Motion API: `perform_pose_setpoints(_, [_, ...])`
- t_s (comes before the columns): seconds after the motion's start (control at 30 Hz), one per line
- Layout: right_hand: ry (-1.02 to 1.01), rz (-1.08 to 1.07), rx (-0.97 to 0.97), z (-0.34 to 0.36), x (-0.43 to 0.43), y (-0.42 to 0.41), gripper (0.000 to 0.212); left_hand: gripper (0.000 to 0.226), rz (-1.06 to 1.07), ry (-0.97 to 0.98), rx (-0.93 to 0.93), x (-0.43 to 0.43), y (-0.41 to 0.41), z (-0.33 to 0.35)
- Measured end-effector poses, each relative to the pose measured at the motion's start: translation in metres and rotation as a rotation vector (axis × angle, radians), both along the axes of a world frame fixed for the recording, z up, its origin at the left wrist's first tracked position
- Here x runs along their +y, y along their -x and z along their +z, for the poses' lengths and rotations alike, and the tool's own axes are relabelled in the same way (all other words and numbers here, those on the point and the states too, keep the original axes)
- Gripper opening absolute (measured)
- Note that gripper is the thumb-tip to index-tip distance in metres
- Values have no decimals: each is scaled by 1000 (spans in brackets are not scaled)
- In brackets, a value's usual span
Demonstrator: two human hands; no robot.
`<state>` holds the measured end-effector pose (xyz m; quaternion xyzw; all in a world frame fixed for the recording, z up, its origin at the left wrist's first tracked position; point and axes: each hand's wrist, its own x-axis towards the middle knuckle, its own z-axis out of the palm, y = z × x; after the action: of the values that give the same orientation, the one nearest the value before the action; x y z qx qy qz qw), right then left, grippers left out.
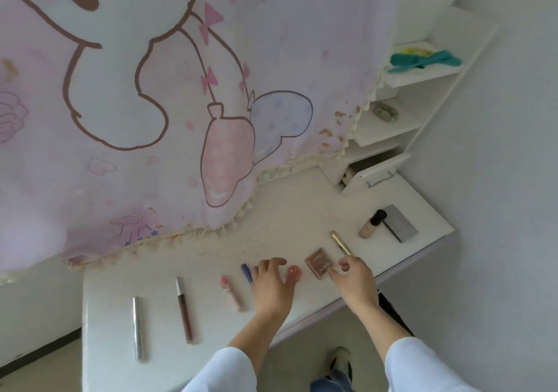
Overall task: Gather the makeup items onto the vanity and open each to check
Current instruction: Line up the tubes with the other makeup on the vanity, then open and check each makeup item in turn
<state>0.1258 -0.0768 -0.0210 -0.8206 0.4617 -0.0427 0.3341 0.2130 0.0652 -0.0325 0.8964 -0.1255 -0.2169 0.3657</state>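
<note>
On the tabletop [211, 256] lie a silver tube [139, 328], gloss [184, 310], pink tube [232, 293] and blue pen [247, 272]. The left hand [271, 283], fingers spread, sits between the pen and a compact [293, 272]. The right hand [351, 280] pinches the palette [319, 262] by its edge.

Five tubes [139, 328], two compacts [319, 262], one bottle [372, 224], one palette [400, 222].
</note>
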Motion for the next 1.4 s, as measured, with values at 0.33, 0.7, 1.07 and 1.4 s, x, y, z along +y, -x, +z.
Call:
perform_pose_setpoints(0.33, [24,82,29,-27,-182,37,30,26,-34,59,-49,-178,63,-13])
perform_pose_setpoints(0.7, [172,381,279,-32,-286,22,59,36,-31,-35,85,-281,107,-22])
perform_pose_setpoints(1.07, [-48,417,261,-27,-312,6,51,37,129,102,332,-304,101,-28])
perform_pose_setpoints(1.4, [-742,327,122,10,-379,26,48,28,703,877,946,-364,83,-18])
